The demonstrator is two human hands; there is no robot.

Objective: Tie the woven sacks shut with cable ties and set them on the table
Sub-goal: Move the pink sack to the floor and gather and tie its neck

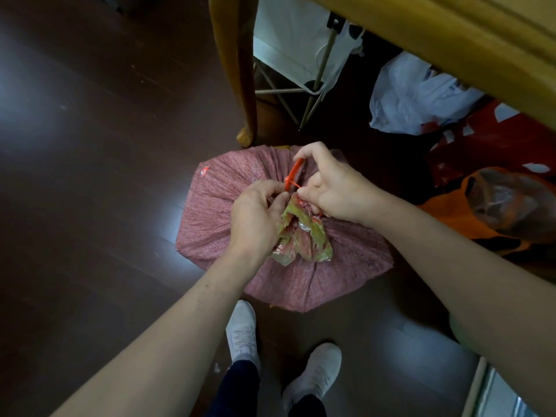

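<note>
**Red tie (293, 173) looped but loose on the sack (216, 212)**

Red plastic arcs in a wide loop above the gathered neck, and the sack stands on the dark floor (90, 145) just below the table (451, 40), beside its leg (237, 70). The left hand (255, 212) has its fingers curled in and pinches the tie where its ends meet, against the bunched neck. The right hand (334, 188) hooks a finger over the top of the loop, the other fingers curled close by the tail. Whether the tail is already through the head I cannot tell.

Risks, as I judge them:
- With the loop so slack, it may ride up and off the neck when pulled.
- The crinkled liner (304, 236) sticking out of the neck could spring free, so the tie may close on liner alone and leave the woven mouth open.
- If the pinch slips, the gathers could fan out again.

Count: one sack, one tie, one liner, two hands, both on the tie. Further out are two white shoes (242, 329), one table leg, one white bag (415, 94) and one orange bag (481, 212) under the table.
</note>
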